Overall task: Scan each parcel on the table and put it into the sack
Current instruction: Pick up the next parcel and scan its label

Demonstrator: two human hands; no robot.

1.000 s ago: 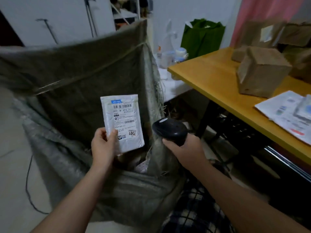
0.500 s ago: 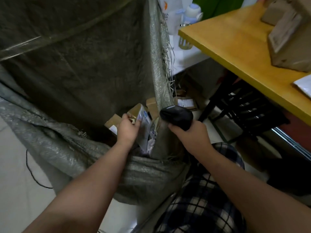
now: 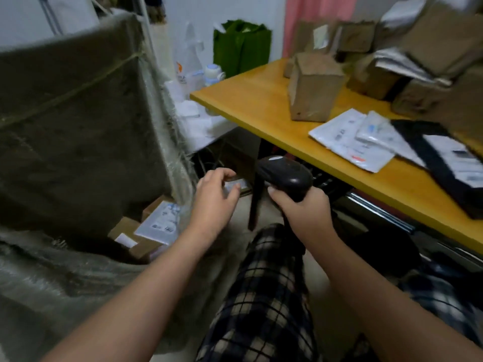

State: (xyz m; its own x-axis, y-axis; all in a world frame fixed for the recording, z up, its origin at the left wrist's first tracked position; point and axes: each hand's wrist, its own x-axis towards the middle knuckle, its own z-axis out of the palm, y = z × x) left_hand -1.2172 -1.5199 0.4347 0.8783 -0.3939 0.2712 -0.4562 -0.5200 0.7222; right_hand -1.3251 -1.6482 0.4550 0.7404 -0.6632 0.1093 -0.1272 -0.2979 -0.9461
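**A:** Partway through, I'd say. Boxes and a white pouch lie in the sack, just below and left of the left hand.

**B:** Plenty left! A brown box, white mailers and a black mailer wait on the table, above and right of the right hand, with more piled behind.

**A:** Left hand's empty, fingers loosely bent, touching nothing.

**B:** Right hand's wrapped tight round the scanner, its head poking up between both hands.

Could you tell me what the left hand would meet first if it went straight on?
Likely the labelled box under the table, just beyond the left hand; depth is unclear.
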